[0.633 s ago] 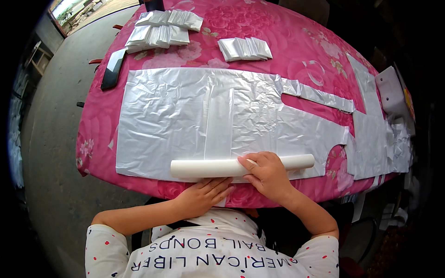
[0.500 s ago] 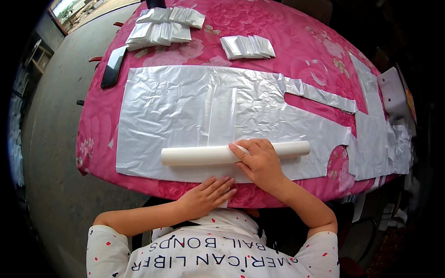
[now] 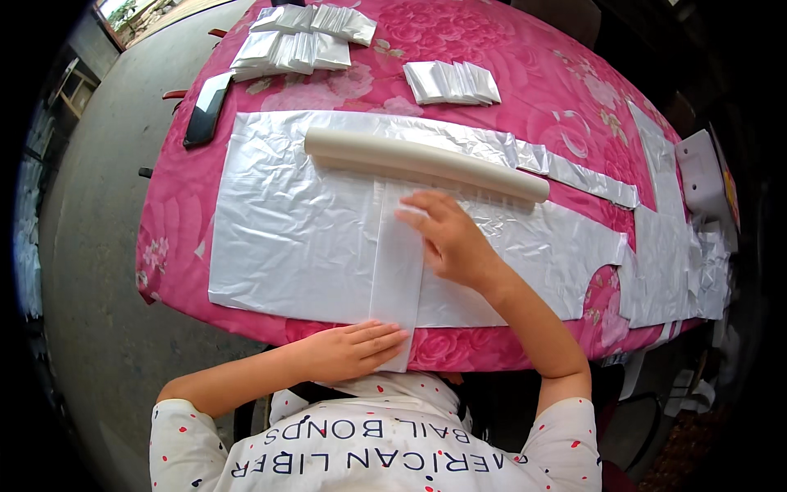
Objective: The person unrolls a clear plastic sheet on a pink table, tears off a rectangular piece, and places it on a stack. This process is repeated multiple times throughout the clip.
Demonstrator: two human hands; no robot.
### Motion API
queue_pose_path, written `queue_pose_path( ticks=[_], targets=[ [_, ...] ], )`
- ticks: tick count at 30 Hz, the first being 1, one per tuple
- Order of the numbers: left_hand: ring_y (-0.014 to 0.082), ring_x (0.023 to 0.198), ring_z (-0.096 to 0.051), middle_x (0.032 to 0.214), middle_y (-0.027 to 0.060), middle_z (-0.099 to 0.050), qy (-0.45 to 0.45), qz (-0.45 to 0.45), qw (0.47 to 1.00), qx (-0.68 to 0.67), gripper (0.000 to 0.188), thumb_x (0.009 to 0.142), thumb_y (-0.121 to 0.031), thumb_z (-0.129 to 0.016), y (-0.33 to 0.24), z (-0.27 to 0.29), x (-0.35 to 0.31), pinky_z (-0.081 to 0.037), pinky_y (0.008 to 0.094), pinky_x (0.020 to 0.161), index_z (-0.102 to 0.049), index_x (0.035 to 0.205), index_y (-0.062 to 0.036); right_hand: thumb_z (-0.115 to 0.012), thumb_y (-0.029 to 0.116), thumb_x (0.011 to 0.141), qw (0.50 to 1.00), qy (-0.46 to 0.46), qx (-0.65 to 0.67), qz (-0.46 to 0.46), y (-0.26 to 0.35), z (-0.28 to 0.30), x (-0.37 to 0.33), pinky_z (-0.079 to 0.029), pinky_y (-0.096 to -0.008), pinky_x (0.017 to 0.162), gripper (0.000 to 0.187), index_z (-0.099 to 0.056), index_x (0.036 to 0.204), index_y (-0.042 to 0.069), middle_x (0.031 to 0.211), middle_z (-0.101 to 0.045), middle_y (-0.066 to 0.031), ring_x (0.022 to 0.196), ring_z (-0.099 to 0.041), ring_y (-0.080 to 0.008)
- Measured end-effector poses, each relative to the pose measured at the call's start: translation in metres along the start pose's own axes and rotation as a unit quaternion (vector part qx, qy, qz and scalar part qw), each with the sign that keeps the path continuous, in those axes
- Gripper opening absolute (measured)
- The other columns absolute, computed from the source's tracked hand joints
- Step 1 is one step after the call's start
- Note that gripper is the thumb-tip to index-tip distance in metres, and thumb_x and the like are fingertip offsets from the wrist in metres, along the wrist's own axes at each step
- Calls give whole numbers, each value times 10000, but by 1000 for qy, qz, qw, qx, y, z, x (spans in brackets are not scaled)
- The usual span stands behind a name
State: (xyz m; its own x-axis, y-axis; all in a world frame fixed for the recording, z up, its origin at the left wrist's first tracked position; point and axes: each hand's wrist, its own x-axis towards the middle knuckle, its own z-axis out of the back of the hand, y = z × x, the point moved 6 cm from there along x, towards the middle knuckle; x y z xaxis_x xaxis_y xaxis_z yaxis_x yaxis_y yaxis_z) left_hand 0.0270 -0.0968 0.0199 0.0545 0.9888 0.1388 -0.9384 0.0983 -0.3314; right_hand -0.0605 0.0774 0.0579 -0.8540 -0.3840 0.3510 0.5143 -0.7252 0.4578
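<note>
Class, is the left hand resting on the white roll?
No: the left hand is on the white strip, while the white roll is farther off, across the plastic bag.

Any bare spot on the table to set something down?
Roomiest: pink tablecloth right of the lone folded stack, beyond the spread silvery sheet. A narrower strip runs left of that sheet, below the phone. Crowded: the sheet, with the white roll and right hand over it; the near edge at the left hand; the right end, under more sheets.
</note>
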Motion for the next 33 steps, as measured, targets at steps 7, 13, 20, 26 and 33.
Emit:
queue_pose_path(
  ticks=[7, 13, 20, 26, 33],
  targets=[
    [260, 1124, -519, 1236, 139, -514, -131, -50, 983, -121, 388, 789, -102, -548, 6, 30, -2, -428, 370, 953, -525, 1166, -15, -595, -24, 617, 993, 86, 78, 7, 54, -25, -56, -391, -384, 967, 539, -533, 1149, 37, 1224, -493, -134, 1153, -451, -312],
    [252, 1141, -500, 1237, 131, -510, -137, 111, 984, -3, 516, 686, -192, -619, 36, 33, 8, -404, 378, 959, -526, 1163, -18, -630, 30, 655, 999, -1, -36, -23, 53, -24, -66, -440, -360, 891, 414, -592, 1066, 51, 1140, -550, -98, 1069, -510, -276],
    [268, 929, -588, 1030, 119, -598, -198, 197, 958, -64, 528, 672, -172, -605, 51, 44, 16, -457, 376, 814, -519, 1165, -3, -620, 83, 714, 995, -51, 7, -81, 40, -9, -57, -499, -316, 655, 246, -636, 959, 64, 854, -628, -67, 761, -611, -235],
    [313, 858, -556, 1057, 184, -553, -256, 396, 832, -291, 435, 848, -177, -540, 83, 51, 20, -448, 380, 805, -442, 1210, 45, -584, 157, 823, 868, 39, 243, -430, -3, -16, -45, -454, -257, 509, 174, -644, 785, -2, 600, -604, -73, 525, -603, -139],
    [336, 1291, -289, 1396, 214, -285, -141, 287, 948, -12, 679, 814, -236, -566, 61, 26, 39, -244, 416, 1048, -262, 1347, 56, -587, 195, 848, 803, 101, 320, -493, -20, -24, -40, -413, -206, 447, 246, -607, 709, -7, 588, -583, -29, 520, -602, -89]
  ],
)
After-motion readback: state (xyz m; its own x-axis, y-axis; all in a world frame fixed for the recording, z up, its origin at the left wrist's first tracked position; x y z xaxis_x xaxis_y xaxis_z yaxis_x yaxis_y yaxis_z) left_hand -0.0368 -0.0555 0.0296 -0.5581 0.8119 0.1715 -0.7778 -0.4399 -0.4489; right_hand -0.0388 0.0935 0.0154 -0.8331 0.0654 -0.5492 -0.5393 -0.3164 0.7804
